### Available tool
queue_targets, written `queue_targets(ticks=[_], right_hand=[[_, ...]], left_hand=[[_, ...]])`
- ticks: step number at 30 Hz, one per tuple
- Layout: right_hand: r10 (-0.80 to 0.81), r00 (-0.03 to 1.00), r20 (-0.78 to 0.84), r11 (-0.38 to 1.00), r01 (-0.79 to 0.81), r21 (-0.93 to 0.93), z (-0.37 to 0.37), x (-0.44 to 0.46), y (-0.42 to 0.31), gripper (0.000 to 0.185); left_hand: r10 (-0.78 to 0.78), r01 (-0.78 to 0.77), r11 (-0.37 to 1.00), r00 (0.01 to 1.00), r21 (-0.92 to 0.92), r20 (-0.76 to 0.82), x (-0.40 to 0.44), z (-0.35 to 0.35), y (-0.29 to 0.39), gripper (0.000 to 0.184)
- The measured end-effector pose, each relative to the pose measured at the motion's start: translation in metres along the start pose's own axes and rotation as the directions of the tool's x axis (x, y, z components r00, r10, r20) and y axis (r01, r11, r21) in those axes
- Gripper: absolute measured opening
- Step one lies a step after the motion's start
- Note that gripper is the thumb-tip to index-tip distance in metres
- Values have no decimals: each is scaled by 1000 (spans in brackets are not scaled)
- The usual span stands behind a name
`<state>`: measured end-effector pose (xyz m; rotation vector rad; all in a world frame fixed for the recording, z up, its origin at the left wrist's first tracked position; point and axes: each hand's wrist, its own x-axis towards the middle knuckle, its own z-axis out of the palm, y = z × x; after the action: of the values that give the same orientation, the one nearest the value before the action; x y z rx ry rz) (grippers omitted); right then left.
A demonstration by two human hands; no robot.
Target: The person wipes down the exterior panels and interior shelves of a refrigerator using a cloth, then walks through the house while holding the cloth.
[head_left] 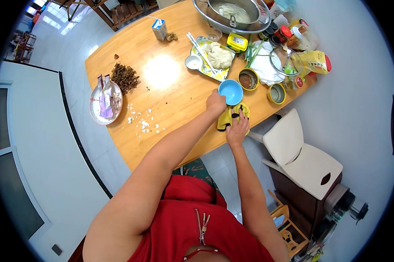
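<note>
My left hand [216, 103] is closed on the near-left rim of a small blue bowl [230, 91], with the fingertips partly hidden. The bowl's inside shows no contents. Just below it, my right hand [237, 127] grips a bunched yellow cloth [224, 120] with black edging, its fingers laid over the top and pressing it to the wooden table [175, 109]. Beyond the bowl stand a yellow-rimmed tin [248, 79] with brown contents and a second similar tin [276, 93].
A patterned tray [227, 73] holds dough and chopsticks. White crumbs [144, 124] are scattered at left, near a plate with purple packets [104, 100] and a dark dried heap [124, 78]. Steel bowls [232, 28] and jars stand at the back; a white chair [288, 139] is at right.
</note>
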<state>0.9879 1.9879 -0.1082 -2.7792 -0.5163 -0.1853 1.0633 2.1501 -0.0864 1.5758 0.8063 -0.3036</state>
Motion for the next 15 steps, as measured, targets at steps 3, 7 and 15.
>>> queue_targets(ticks=[3, 7, 15], right_hand=[[7, 1000, 14, 999, -7, 38, 1, -1, 0, 65], [4, 996, 89, 990, -17, 140, -8, -3, -12, 62], [-67, 995, 67, 990, 59, 125, 1, -9, -34, 46]], left_hand=[[7, 4, 994, 995, -105, 104, -3, -7, -1, 32], [18, 19, 977, 986, -214, 168, -26, -33, 4, 43], [-134, 128, 867, 991, -481, 23, -86, -172, -73, 39]])
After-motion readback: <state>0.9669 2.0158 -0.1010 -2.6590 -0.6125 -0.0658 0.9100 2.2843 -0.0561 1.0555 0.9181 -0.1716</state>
